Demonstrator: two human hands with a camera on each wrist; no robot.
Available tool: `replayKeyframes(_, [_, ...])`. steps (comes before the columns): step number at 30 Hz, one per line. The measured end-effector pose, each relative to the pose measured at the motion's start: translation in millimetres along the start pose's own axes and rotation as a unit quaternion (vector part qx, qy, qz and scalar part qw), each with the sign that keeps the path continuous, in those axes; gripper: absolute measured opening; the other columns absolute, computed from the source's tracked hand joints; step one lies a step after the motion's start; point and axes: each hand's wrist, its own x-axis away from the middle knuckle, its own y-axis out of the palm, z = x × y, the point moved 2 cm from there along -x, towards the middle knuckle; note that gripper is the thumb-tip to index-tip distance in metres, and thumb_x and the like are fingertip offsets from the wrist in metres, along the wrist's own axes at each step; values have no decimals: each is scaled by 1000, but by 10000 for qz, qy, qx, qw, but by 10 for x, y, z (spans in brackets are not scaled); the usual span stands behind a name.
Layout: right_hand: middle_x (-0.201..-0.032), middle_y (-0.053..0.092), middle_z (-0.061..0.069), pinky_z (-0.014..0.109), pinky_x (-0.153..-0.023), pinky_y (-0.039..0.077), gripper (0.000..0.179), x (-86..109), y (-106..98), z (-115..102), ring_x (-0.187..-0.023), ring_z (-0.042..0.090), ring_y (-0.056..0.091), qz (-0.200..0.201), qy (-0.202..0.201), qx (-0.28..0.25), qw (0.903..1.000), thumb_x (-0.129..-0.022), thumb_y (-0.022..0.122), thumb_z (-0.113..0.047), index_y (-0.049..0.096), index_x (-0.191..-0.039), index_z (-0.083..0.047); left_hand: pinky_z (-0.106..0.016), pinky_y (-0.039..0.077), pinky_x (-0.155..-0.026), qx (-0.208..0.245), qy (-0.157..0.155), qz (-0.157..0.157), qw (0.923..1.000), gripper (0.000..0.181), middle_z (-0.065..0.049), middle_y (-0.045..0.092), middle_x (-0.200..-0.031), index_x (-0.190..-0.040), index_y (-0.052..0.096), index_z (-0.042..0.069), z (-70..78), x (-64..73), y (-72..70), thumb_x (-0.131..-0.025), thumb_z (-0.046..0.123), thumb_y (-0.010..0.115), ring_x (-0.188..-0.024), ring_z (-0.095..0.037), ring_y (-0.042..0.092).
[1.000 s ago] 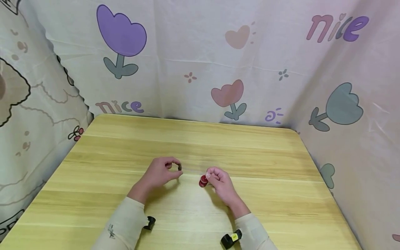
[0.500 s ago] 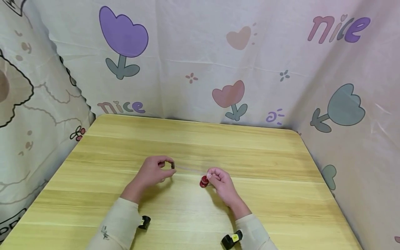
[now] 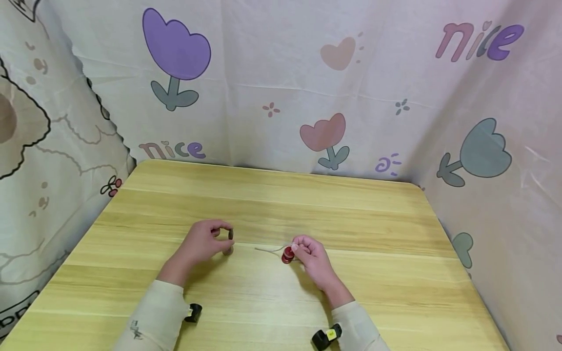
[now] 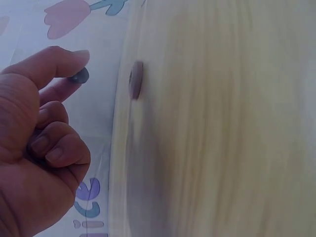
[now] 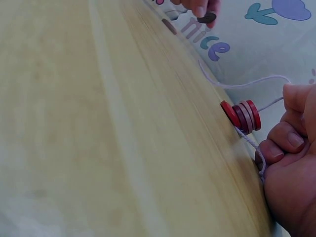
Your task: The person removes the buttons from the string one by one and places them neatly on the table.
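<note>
My left hand pinches a dark round bead between thumb and index finger, left of the table's middle. Below those fingertips a brown disc-shaped bead lies on the table, seen also in the left wrist view as a brown disc. My right hand pinches a thin pale string. On the string hang several flat beads in red, dark red and pinkish tones, stacked side by side. The string's loose end points left, apart from the left hand's bead.
The light wood table spreads around both hands. A printed cloth hangs behind it and at both sides. Black wrist cameras sit on the sleeves.
My left hand has moved left with the dark bead, and the string that stretched toward it now ends free. The brown bead shows below the left fingers. The right hand has barely moved.
</note>
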Motion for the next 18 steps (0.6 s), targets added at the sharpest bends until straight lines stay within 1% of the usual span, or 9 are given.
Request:
replayKeyframes(3, [-68, 42, 1, 26, -62, 36, 17, 6, 3, -8, -62, 10, 39, 14, 0, 22, 10000, -100, 59, -6, 59, -94, 9, -45, 49, -83, -47, -62, -36, 10000, 41, -15, 63, -117, -113, 74, 14, -45, 29, -41, -76, 26, 88, -105, -33, 57])
replayKeyframes(5, [-67, 42, 5, 26, -62, 36, 17, 7, 4, -10, -62, 11, 38, 3, 32, 23, 10000, -100, 59, -6, 59, -94, 9, -49, 48, -89, -115, -69, -38, 9999, 43, -16, 63, -121, -112, 74, 13, -76, 48, -64, -75, 29, 89, -111, -36, 58])
replayKeyframes(6, [-68, 43, 9, 26, -62, 36, 17, 7, 4, -10, -62, 12, 39, -1, 60, 22, 10000, -101, 59, -6, 59, -95, 9, -51, 46, -93, -180, -47, -13, 9998, 43, -17, 62, -128, -112, 74, 12, -90, 57, -75, -75, 29, 89, -114, -37, 57])
replayKeyframes(7, [-68, 43, 11, 26, -62, 36, 16, 9, 4, -14, -62, 12, 38, -5, 91, 26, 10000, -101, 58, -6, 59, -95, 10, -52, 46, -93, -233, -7, -28, 9997, 42, -18, 62, -127, -112, 74, 11, -106, 64, -85, -76, 28, 89, -113, -37, 57])
replayKeyframes(9, [-69, 44, 18, 27, -62, 37, 16, 7, 2, -15, -62, 13, 39, -19, 150, 32, 9999, -101, 57, -4, 59, -96, 11, -51, 47, -90, -363, 46, -55, 9993, 39, -17, 64, -124, -112, 74, 9, -136, 75, -105, -78, 23, 87, -107, -34, 58])
replayKeyframes(11, [-69, 43, 18, 27, -62, 36, 15, 3, -2, -15, -62, 13, 38, -19, 184, 28, 9998, -101, 56, -2, 59, -97, 12, -48, 47, -84, -485, 73, -79, 9988, 36, -15, 66, -117, -111, 74, 8, -161, 83, -121, -79, 17, 86, -98, -30, 57])
replayKeyframes(13, [-67, 42, 13, 28, -62, 36, 15, -1, -6, -14, -61, 12, 38, -21, 201, 9, 9998, -101, 55, -1, 58, -98, 14, -45, 48, -82, -618, 105, -100, 9980, 33, -11, 66, -112, -109, 74, 7, -178, 93, -138, -78, 12, 84, -94, -26, 57])
replayKeyframes(16, [-67, 40, 7, 29, -62, 36, 15, -6, -13, -7, -60, 10, 38, -41, 205, -15, 9998, -101, 54, 1, 57, -98, 15, -40, 44, -69, -731, 94, -178, 9971, 31, -7, 63, -94, -106, 75, 6, -190, 112, -159, -76, 8, 83, -80, -23, 51])
replayKeyframes(18, [-67, 41, 6, 29, -61, 36, 15, -6, -14, -7, -60, 10, 38, -47, 213, -15, 9998, -101, 54, 1, 57, -99, 15, -37, 42, -66, -833, 100, -204, 9963, 30, -5, 59, -86, -105, 75, 5, -193, 125, -172, -75, 6, 83, -76, -21, 49])
